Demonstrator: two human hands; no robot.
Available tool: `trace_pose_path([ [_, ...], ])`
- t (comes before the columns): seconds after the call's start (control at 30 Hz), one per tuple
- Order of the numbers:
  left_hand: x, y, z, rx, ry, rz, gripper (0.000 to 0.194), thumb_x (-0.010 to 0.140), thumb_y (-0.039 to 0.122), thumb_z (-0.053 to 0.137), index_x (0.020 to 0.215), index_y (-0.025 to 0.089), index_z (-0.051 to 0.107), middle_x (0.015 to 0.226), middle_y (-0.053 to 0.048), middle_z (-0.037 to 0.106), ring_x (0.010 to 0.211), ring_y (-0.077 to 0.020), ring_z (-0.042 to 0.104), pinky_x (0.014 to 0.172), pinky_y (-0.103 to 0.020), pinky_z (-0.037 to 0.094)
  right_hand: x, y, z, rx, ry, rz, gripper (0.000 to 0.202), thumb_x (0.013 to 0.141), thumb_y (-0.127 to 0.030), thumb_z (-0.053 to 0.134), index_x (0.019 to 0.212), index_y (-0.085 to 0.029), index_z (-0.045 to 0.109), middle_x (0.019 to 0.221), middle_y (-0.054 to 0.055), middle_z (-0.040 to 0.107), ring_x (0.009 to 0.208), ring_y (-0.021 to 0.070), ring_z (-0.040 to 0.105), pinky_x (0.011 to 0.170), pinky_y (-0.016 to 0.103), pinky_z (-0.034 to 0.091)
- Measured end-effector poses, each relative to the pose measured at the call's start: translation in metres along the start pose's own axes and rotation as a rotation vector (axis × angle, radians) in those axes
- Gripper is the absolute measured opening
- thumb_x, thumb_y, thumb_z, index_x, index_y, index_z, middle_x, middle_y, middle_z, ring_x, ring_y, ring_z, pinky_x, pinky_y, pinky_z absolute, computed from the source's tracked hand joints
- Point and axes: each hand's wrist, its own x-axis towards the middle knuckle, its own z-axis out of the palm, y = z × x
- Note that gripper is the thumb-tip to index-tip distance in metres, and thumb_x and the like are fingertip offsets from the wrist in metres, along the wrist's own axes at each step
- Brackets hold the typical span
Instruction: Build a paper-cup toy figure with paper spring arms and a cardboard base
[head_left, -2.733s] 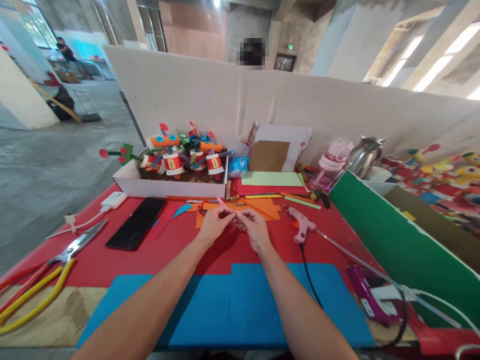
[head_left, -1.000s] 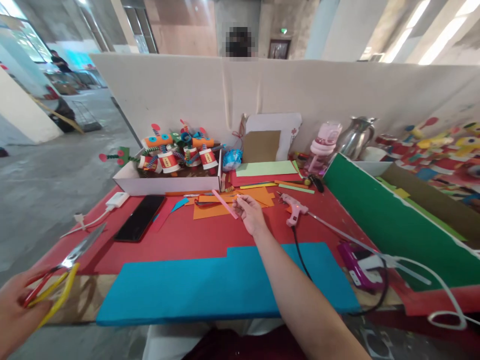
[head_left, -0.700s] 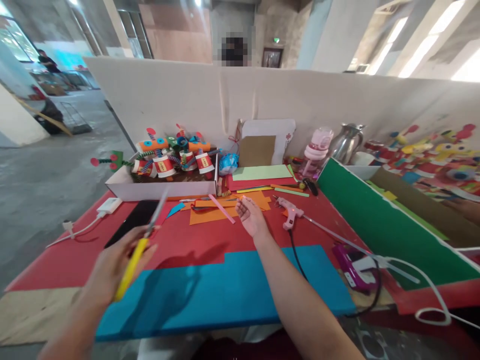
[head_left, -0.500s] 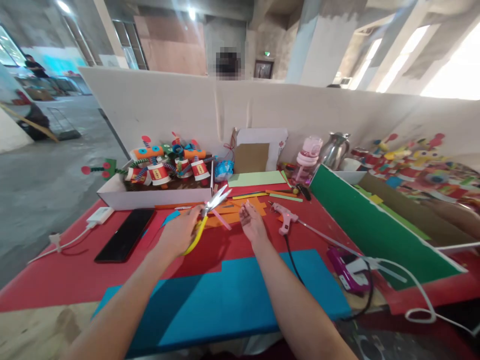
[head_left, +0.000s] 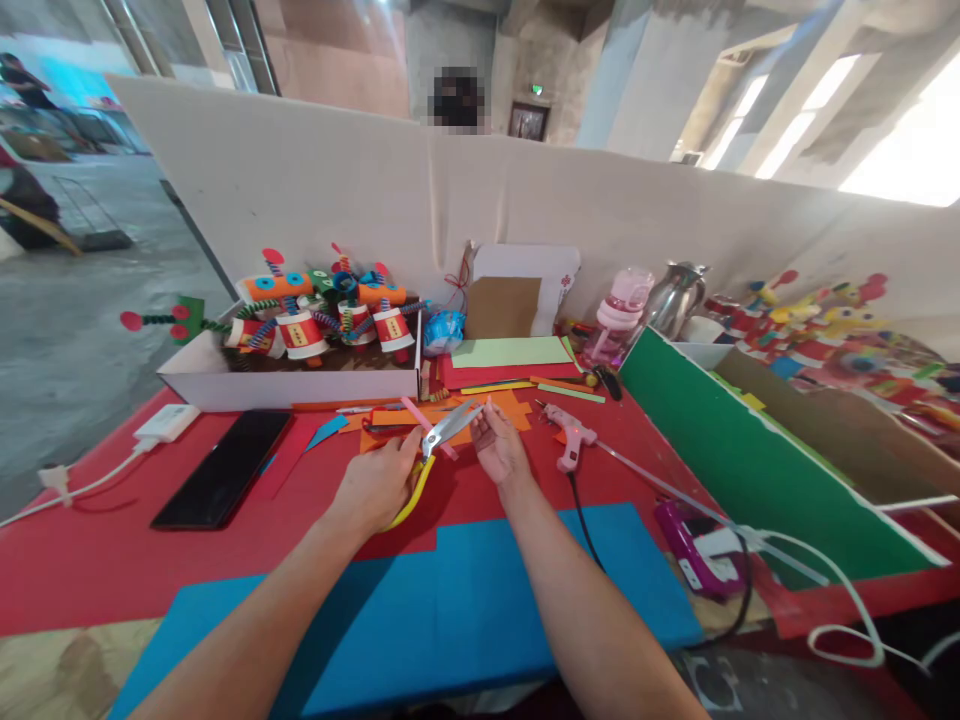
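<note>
Left hand [head_left: 379, 480] fingers wrap yellow-handled metal scissors [head_left: 430, 443], so blades [head_left: 454, 424] reach the right hand [head_left: 501, 450] fingers, pinching something unclearly small.

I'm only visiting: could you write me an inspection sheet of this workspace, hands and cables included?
Surface: red sheet, with blue sheeting along the near side.
Job's things: scissors, tips close to the right hand; pink strip lying beneath.
Clutter: phone, orange paper, glue gun, white box of paper-cup figures.
Hands: left hand grips the scissors; right fingers curled, anything pinched too small to tell.
Cables: black cord from the glue gun; white cables at both sides.
Surroundings: white partition, a person's head beyond; green-sided box at right.
</note>
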Motion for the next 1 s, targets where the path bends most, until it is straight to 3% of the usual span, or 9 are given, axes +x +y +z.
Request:
trace_pose_path([
  [0.5,-0.0008,0.0009,0.003,-0.026,0.067,-0.002,0.052,0.091,0.027,0.034,0.142,0.017,0.036,0.112,-0.018,0.063,0.087,-0.027,0.067,0.068,-0.034,0.051,-0.0002,0.0032,0.001,-0.052,0.019,-0.001,0.012,0.072,-0.014,0.073,0.073,-0.022,0.064,0.063,-0.007,0.067,0.057,0.0066,0.062,0.064,0.017,0.054],
  [1.0,-0.0008,0.0015,0.0022,-0.029,0.061,-0.029,0.052,0.09,0.023,0.035,0.142,0.018,0.036,0.113,-0.018,0.063,0.089,-0.0273,0.067,0.071,-0.034,0.051,-0.0007,0.0075,0.001,-0.14,-0.015,-0.05,0.014,0.068,-0.019,0.075,0.07,-0.022,0.062,0.067,-0.005,0.068,0.061,0.0082,0.062,0.068,0.021,0.054],
])
